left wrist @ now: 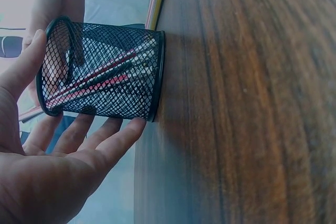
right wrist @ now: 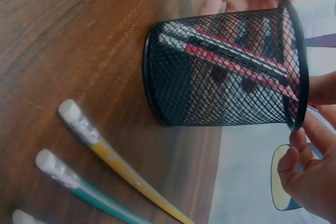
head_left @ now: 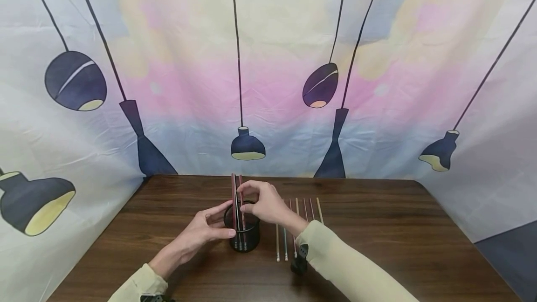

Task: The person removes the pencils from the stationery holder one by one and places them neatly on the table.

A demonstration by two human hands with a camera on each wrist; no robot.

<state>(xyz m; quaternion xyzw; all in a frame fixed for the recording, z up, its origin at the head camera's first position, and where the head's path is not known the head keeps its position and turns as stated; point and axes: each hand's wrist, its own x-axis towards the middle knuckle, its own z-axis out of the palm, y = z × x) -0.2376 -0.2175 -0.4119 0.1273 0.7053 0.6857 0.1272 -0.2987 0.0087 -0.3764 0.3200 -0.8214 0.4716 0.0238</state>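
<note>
A black mesh pencil holder (head_left: 251, 240) stands upright on the wooden table. My left hand (head_left: 195, 233) holds it from the left, thumb near the rim and fingers along the far side. Several pencils (head_left: 234, 202) lean inside with their eraser ends at the bottom, visible through the mesh (left wrist: 105, 69) in the left wrist view. Over the holder's mouth, my right hand (head_left: 268, 205) pinches a red pencil (head_left: 241, 181) that stands in it. The right fingertips are partly hidden behind the rim in the right wrist view.
Right of the holder, several pencils lie side by side, among them a yellow one (right wrist: 126, 169) and a green one (right wrist: 105, 200). My right forearm crosses over some of them. A fabric backdrop printed with lamps (head_left: 247, 146) hangs behind the table (head_left: 377, 227).
</note>
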